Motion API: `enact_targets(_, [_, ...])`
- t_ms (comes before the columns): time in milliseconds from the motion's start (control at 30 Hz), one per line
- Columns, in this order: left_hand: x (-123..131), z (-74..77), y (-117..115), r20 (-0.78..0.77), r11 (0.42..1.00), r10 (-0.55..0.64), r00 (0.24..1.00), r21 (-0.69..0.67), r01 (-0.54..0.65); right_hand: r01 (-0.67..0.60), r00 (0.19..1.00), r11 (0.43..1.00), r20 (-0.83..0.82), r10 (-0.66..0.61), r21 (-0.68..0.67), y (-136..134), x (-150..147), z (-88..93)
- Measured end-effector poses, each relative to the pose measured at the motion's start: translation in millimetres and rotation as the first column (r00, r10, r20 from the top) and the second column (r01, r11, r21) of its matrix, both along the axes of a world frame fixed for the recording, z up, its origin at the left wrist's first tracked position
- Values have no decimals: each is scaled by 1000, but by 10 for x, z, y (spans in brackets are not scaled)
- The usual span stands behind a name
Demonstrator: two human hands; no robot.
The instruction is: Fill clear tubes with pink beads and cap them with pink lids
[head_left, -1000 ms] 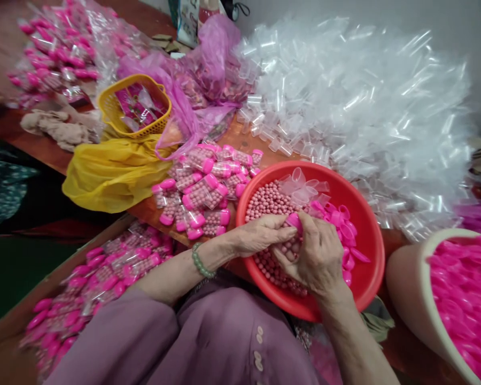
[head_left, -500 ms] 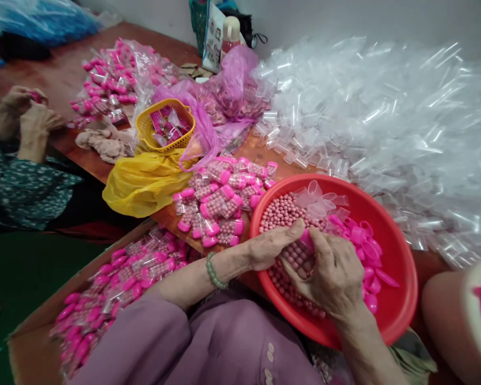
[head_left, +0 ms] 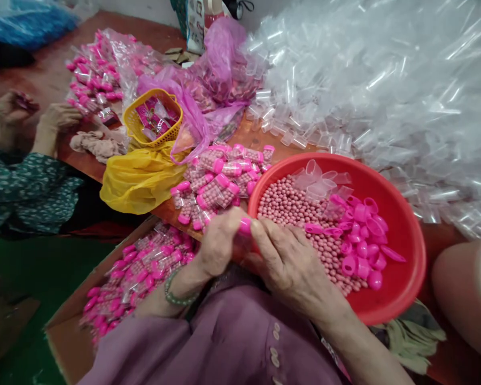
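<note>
My left hand (head_left: 218,240) and my right hand (head_left: 286,264) meet at the near left rim of a red basin (head_left: 401,235). Both are closed around one small clear container with a pink cap (head_left: 245,227), whose cap shows between the fingertips. The basin holds pink beads (head_left: 288,206), loose pink caps (head_left: 363,243) and a few clear containers (head_left: 318,182). A green bead bracelet (head_left: 174,297) sits on my left wrist.
Filled pink-capped containers (head_left: 216,184) lie on the table, more in a cardboard box (head_left: 140,267) below. A big heap of clear containers (head_left: 385,85) fills the right. A yellow basket (head_left: 152,117), yellow bag (head_left: 140,179) and pink bags sit behind. Another person's hands (head_left: 32,115) work at left.
My hands have lifted out of the beads and drawn back to the basin's near left rim, carrying the capped container. The view shifted slightly.
</note>
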State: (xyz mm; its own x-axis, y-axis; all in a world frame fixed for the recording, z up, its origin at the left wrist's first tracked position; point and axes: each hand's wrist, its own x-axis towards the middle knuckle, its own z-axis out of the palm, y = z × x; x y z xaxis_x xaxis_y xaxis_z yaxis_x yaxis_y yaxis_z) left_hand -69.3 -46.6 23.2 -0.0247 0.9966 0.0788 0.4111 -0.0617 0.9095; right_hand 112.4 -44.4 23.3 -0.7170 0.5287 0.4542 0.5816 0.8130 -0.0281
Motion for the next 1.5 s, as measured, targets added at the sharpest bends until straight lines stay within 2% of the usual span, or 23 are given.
enact_targets(67, [-269,-13,55,-139,974,203,969,133,-184,40,999,998,-13,-40,-54,22,70,-47])
enact_targets(100, [-413,-54,90,-227,928,345,911,229,-294,73,997,996,-24,-75,-58,41,129,-64])
enact_targets(167, [-695,-211,168,-361,812,574,735,367,-454,153,987,987,-37,-155,-56,94,279,-72])
enact_targets(200, [-820,-319,210,-407,782,621,670,378,-495,199,979,978,-43,-201,-55,123,366,-64])
enact_targets(333, [-1119,-736,327,-543,846,533,649,351,-402,398,916,916,-33,-400,-59,214,718,3])
enact_targets(400, [-1117,-800,330,-507,840,536,675,403,-364,445,895,893,6,-446,-65,231,864,29])
enact_targets(467, [-1007,-726,305,-440,833,526,728,438,-337,453,891,886,65,-449,-95,238,970,42])
enact_targets(567, [-647,-450,279,-373,850,438,818,467,-243,424,902,879,191,-387,-217,267,1021,40])
enact_targets(667, [-158,-206,324,-390,864,247,887,502,-20,364,925,850,255,-282,-379,347,940,2])
enact_targets(733, [137,-144,381,-426,875,57,903,457,160,340,933,823,273,-235,-454,414,844,-50])
enact_targets(833, [407,-171,449,-384,864,-173,907,383,327,306,941,787,297,-164,-536,494,721,-144])
enact_targets(933, [467,-217,485,-324,868,-300,897,297,397,252,961,773,241,-132,-583,520,697,-203])
enact_targets(1033, [426,-209,523,-260,868,-418,871,169,467,178,981,786,43,-190,-593,500,746,-196])
enact_targets(1100, [402,-187,558,-216,839,-511,832,83,538,136,977,795,-53,-206,-591,480,774,-164])
enact_targets(1200, [401,-176,616,-208,784,-604,770,23,621,108,989,801,-20,-149,-589,470,785,-101])
enact_targets(1300, [421,-209,669,-223,745,-651,725,-4,667,106,987,819,-40,-156,-564,495,790,-54])
enact_targets(1433, [442,-280,729,-158,728,-679,717,-23,685,94,992,820,-18,-126,-565,543,809,-63])
enact_targets(1500, [460,-299,757,-102,717,-694,712,-13,697,86,986,815,-71,-154,-573,549,811,-60])
